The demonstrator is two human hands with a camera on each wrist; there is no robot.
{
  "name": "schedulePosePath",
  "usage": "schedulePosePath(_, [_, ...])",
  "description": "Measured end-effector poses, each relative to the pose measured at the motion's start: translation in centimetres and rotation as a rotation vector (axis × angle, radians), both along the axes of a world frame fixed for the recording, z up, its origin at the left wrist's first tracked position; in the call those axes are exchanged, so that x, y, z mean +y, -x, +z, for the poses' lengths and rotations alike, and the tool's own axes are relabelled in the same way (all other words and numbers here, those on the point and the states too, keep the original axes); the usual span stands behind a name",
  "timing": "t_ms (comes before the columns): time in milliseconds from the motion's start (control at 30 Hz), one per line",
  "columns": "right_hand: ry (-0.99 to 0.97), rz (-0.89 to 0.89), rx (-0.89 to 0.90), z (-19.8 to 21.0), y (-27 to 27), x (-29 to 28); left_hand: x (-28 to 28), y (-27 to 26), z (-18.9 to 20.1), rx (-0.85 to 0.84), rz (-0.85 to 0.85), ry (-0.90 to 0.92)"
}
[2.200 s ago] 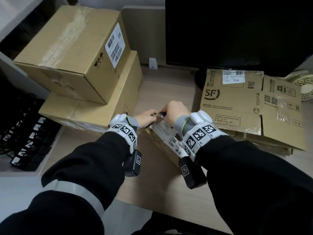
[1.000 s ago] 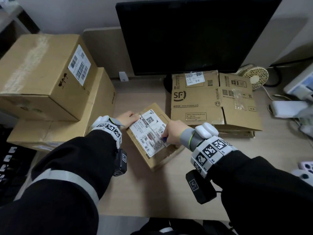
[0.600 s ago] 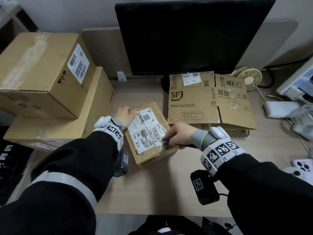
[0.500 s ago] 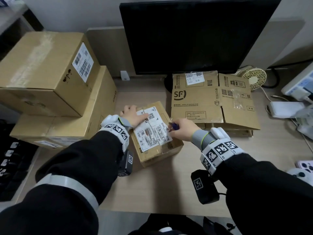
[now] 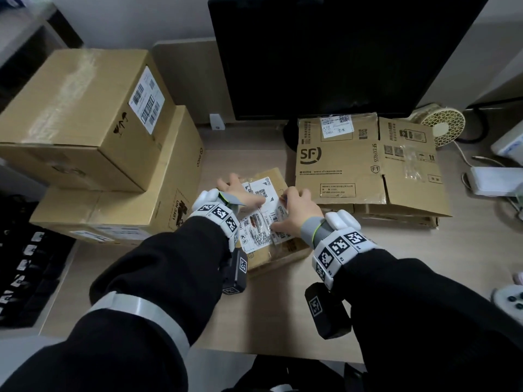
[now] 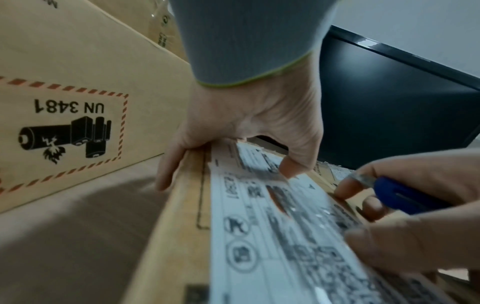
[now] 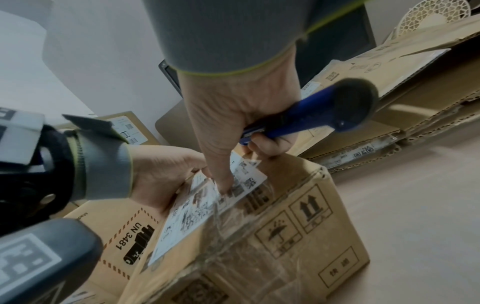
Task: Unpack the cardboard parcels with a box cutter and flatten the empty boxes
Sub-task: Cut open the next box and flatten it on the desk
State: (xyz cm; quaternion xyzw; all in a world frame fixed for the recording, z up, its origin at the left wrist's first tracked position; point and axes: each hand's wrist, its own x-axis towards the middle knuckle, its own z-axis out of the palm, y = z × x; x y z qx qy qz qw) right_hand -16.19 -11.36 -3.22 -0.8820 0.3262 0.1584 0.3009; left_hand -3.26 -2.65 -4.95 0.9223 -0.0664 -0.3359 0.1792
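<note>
A small cardboard parcel [image 5: 278,251] with a white shipping label [image 5: 261,193] lies on the desk in front of me, sealed with clear tape [image 7: 233,232]. My left hand [image 5: 236,190] grips its far left edge, fingers down the side and thumb on top [image 6: 296,164]. My right hand [image 5: 297,210] holds a blue box cutter [image 7: 311,115] in curled fingers over the parcel's top right. Its thumb [image 7: 221,181] presses on the label. The cutter's tip [image 6: 361,179] points at the far end of the label; the blade itself is hidden.
Two large sealed boxes [image 5: 85,114] [image 5: 119,205] are stacked at the left. Flattened SF boxes [image 5: 353,165] lie at the right under a black monitor [image 5: 339,52]. A small fan [image 5: 444,128], white devices [image 5: 495,182] and a controller [image 5: 509,301] sit far right.
My right hand has moved the cutter from the parcel's right edge up onto its top, thumb now on the label. The left hand has kept its hold on the far left edge.
</note>
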Motion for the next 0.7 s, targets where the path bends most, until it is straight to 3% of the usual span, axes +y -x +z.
schedulePosePath(200, [-0.012,-0.041,0.017,-0.3,-0.6,0.5,-0.4,-0.1,0.6,0.022,0.072,0.094])
schedulePosePath(433, [-0.023,-0.089,0.001,-0.4,-1.3,-0.2,2.0,-3.3,3.5,0.11,0.216,0.493])
schedulePosePath(700, [0.023,-0.076,0.086,0.1,-2.5,0.3,5.5,-5.2,4.2,-0.01,0.147,0.181])
